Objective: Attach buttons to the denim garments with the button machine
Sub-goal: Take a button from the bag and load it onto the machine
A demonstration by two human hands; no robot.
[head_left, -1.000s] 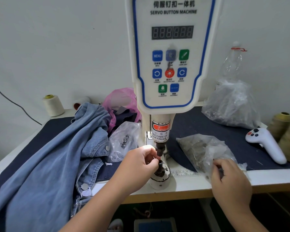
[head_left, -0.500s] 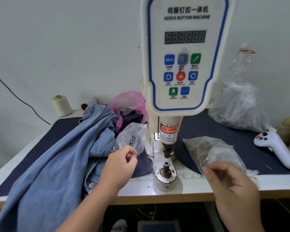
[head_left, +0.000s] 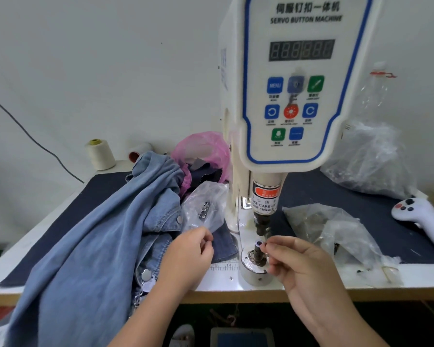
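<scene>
Right hand just beside the lower die post of the button machine, thumb and forefinger pinched, probably on a small button part, though too blurred to confirm. Left hand left of the post, fingertips curled at the edge of a clear bag of fasteners; contents of that pinch impossible to tell. Denim garment heaped further left, not yet under the punch. Risks: part seated crooked on the post, or dropped; fingers caught beneath the punch if triggered early.

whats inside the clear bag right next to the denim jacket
A small cluster of metal button parts shows through the clear bag beside the denim jacket. Crumpled plastic hides whether more lie deeper.
</scene>
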